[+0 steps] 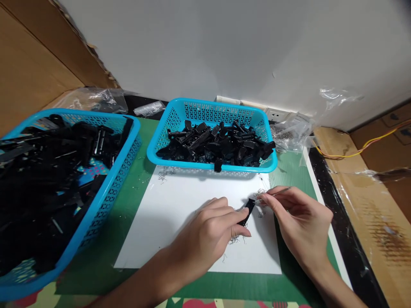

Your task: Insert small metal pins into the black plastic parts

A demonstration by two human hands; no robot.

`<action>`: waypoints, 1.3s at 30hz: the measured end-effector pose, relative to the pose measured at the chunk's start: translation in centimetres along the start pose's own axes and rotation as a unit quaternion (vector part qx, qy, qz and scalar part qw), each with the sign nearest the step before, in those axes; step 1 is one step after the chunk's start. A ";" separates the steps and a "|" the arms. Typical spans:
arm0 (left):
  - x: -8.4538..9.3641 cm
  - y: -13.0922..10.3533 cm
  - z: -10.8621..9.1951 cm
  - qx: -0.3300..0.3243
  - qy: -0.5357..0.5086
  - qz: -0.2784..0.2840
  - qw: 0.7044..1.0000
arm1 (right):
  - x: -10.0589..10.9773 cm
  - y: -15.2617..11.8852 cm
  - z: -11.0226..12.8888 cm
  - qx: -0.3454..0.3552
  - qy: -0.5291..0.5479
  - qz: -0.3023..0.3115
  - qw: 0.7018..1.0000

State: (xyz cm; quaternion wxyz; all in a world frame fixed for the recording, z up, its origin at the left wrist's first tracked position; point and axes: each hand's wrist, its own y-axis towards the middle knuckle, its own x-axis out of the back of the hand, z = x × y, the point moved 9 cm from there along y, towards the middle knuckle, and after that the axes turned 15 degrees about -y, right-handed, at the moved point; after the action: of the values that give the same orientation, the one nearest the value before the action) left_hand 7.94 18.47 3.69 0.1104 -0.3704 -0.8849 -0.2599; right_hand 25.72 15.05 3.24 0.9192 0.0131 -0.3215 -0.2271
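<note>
My left hand (213, 224) pinches a small, narrow black plastic part (248, 213) between thumb and fingers, low over the white sheet (180, 205). At the far end of that part, my right hand (293, 214) is closed on a slim metal tool (285, 191), possibly tweezers; its tip is too fine to make out. Tiny bent wire pieces (259, 194) lie in a loose heap under the right fingertips. More wire pieces (236, 240) are scattered beneath my left thumb, partly hidden by it.
A blue basket (212, 163) full of black plastic parts stands behind the sheet. To the left is a larger blue basket (123, 160) heaped with black parts. Wire bits (165, 173) lie near the rear basket. Plastic bags (292, 130), cardboard (369, 205) and a yellow-red cable (362, 149) are at right.
</note>
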 end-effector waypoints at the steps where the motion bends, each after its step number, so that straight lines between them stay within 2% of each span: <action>1: -0.1 -0.1 0.1 0.000 0.002 0.001 1.000 | -0.1 0.0 0.1 0.005 -0.005 0.003 1.000; 9: 0.1 -0.1 -0.1 -0.010 -0.002 -0.010 1.000 | -0.2 -0.1 0.6 0.032 -0.042 0.009 0.999; 16: -0.1 0.3 -0.6 -0.039 0.013 0.004 0.999 | -1.0 0.4 0.1 0.004 -0.016 0.043 0.999; 19: -0.1 0.2 -0.5 -0.037 0.004 -0.001 0.999 | -0.8 0.3 0.3 0.009 -0.022 0.034 0.999; 26: 0.3 -0.1 1.2 0.043 -0.027 -0.012 0.999 | -0.8 0.2 1.1 0.044 -0.046 0.021 0.998; 31: 0.8 -0.1 1.9 0.100 -0.048 -0.028 0.993 | -0.9 0.3 1.1 0.053 -0.012 0.009 0.998; 35: 1.8 0.0 1.6 0.111 -0.054 -0.070 0.990 | 0.8 0.8 0.6 0.052 0.025 -0.036 0.998; 37: 2.4 0.0 1.0 0.094 -0.039 -0.097 0.990 | 2.2 1.0 0.3 0.064 0.007 -0.080 0.995; 39: 2.8 0.0 0.0 0.061 -0.014 -0.114 0.992 | 2.9 1.4 -0.4 0.066 -0.020 -0.093 0.993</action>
State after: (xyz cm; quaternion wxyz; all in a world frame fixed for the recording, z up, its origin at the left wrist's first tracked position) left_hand 5.93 20.11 4.79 0.0896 -0.2636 -0.9370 -0.2111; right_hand 28.59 15.04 4.84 0.8844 0.0987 -0.3516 -0.2906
